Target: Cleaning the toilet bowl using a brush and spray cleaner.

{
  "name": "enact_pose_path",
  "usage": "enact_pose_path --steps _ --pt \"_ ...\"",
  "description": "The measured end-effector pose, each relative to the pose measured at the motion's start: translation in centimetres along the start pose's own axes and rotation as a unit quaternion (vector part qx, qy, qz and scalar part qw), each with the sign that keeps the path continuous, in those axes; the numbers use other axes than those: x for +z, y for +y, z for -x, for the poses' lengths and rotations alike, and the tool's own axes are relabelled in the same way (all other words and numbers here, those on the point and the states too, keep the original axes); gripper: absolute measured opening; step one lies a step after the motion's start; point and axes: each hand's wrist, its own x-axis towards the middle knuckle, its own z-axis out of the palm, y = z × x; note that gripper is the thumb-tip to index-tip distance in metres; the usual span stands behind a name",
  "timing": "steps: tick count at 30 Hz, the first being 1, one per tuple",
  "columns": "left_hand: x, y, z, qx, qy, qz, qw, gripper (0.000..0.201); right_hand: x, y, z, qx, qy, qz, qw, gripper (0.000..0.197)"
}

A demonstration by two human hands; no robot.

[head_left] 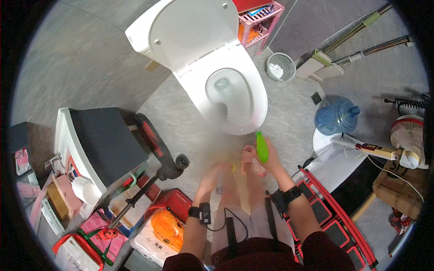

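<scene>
In front of me stands a white toilet (260, 86) with its lid and seat raised against the tank; a little water shows in the bowl. My right hand (271, 158) is closed around a bright green, tapered thing (262, 149), bottle-like in shape, its narrow tip up by the front rim of the toilet. Whether tip and rim touch I cannot tell. My left hand (212, 178) is lower and to the left, over my legs, its fingers lost in a hazy smear. A small yellow spot (234, 167) shows beside it. Pink slippers (247, 158) are on my feet.
A grey wastebasket (281, 67) and a pink shelf (264, 27) stand right of the toilet. Mops (318, 63) lean on the right wall near a blue water jug (337, 116). A red-framed folding ladder (334, 217) lies right; a washbasin cabinet (106, 142) and a scooter-like pole (158, 169) are left.
</scene>
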Motion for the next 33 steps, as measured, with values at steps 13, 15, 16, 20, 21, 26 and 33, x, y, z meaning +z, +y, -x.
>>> enact_pose_path --steps 13,15,16,20,21,26,33 --pt "-3.1 1.0 -0.3 0.227 0.099 -0.507 0.826 0.028 -1.5 3.4 -3.2 0.08 0.075 0.012 0.994 0.049" --pt "-3.5 1.5 -1.2 0.22 0.151 -0.466 0.843 0.028 -1.1 3.2 -3.5 0.106 0.084 0.026 0.99 0.048" --pt "-3.6 1.8 -1.6 0.213 0.202 -0.424 0.857 0.028 -1.0 3.0 -3.6 0.105 0.083 0.027 0.991 0.048" --pt "-2.1 3.9 -1.8 0.218 0.243 -0.446 0.833 0.03 -1.7 2.0 -3.7 0.101 0.117 -0.044 0.987 0.042" --pt "-2.3 3.7 -1.9 0.254 0.264 -0.44 0.82 0.031 -1.7 1.3 -3.8 0.079 0.12 -0.075 0.987 0.04" --pt "-3.2 3.0 -1.9 0.295 0.276 -0.445 0.799 0.036 -2.6 -0.8 -5.3 0.056 0.141 0.01 0.988 0.035" --pt "-4.2 2.2 -1.6 0.27 0.277 -0.419 0.821 0.038 -3.4 -4.9 -8.5 -0.018 0.113 -0.081 0.99 0.029"
